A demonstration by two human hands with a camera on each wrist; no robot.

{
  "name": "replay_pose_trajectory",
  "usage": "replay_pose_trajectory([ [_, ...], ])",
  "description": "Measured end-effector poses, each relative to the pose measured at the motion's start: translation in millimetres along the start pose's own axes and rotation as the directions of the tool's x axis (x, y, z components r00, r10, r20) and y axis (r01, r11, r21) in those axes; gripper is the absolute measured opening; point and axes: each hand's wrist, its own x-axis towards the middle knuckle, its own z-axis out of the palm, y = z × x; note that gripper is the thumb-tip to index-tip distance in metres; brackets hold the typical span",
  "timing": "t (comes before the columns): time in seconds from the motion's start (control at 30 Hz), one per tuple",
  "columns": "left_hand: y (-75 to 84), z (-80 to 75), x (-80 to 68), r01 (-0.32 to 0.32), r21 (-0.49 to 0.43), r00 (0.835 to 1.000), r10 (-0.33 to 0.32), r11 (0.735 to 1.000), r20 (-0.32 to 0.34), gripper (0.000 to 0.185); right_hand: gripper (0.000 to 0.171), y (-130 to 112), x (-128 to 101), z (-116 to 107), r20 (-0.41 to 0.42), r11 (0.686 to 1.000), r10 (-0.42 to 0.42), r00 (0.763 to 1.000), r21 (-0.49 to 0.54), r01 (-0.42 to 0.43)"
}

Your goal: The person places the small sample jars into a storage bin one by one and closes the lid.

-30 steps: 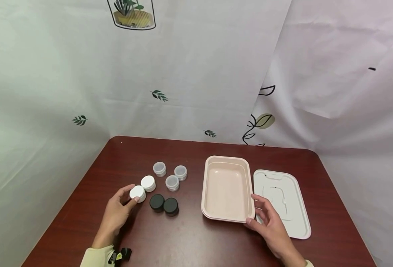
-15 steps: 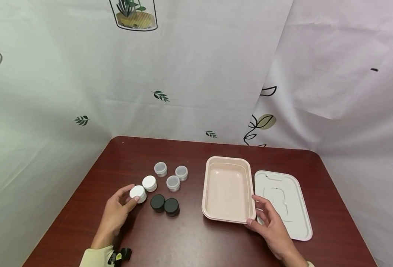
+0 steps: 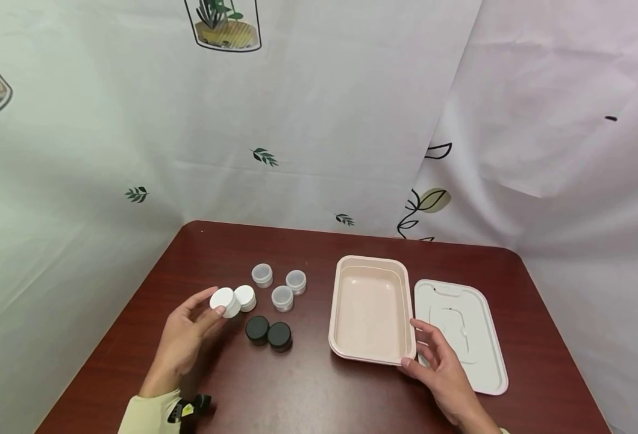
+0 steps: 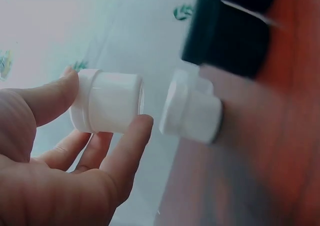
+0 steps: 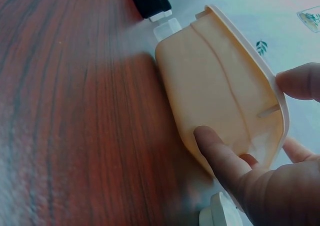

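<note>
My left hand [image 3: 180, 337] pinches a small white lidded jar [image 3: 225, 301] between thumb and fingers. In the left wrist view, this jar [image 4: 112, 100] is tilted on its side and apart from a second white jar [image 4: 192, 108], which stands on the table. My right hand [image 3: 443, 371] holds the near right corner of a pale pink plastic box [image 3: 370, 360]. In the right wrist view, thumb and fingers lie around the outside of that corner, on the wall and rim of the box [image 5: 200, 80]. The box has no lid on it.
Three small translucent jars [image 3: 282, 298] stand beyond two black-lidded jars [image 3: 279, 336], left of the box. A white lid [image 3: 481, 325] lies flat to the right of the box. White patterned cloth [image 3: 319, 108] hangs behind the dark red table [image 3: 308, 398].
My left hand has raised the white jar off the table and tipped it slightly. My right hand stays at the box corner. The head view has shifted a little.
</note>
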Motion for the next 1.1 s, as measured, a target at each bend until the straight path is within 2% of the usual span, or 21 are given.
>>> replay_pose_trajectory([
  [0.2,17.8,15.6,6.4,-0.039,0.054,0.994,0.034,0.998,0.105,0.063,0.074,1,0,-2,0.004,1.0,0.011,1.0,0.017,-0.011],
  [0.43,38.4,50.5,20.2,-0.07,0.078,0.972,0.05,0.994,0.23,0.059,0.074,1,-2,-3,0.015,0.999,0.015,1.0,0.04,-0.016],
  [0.57,47.4,74.6,29.7,-0.084,0.06,0.946,0.061,0.995,0.317,0.057,0.072,0,-2,-1,0.006,0.999,0.007,1.0,0.045,-0.008],
  [0.67,52.6,93.7,35.3,-0.087,0.025,0.92,0.07,0.996,0.386,0.057,0.071,-1,-2,1,0.002,0.999,-0.001,1.0,0.049,0.001],
  [0.83,58.2,129.9,41.1,-0.093,0.026,0.884,0.071,0.995,0.462,0.056,0.07,-3,-2,2,-0.009,0.998,-0.001,1.0,0.056,0.001],
  [1.1,52.0,187.7,51.6,-0.035,0.021,0.835,0.018,0.999,0.549,0.051,0.072,-3,-2,1,-0.002,0.998,0.018,1.0,0.064,-0.018],
])
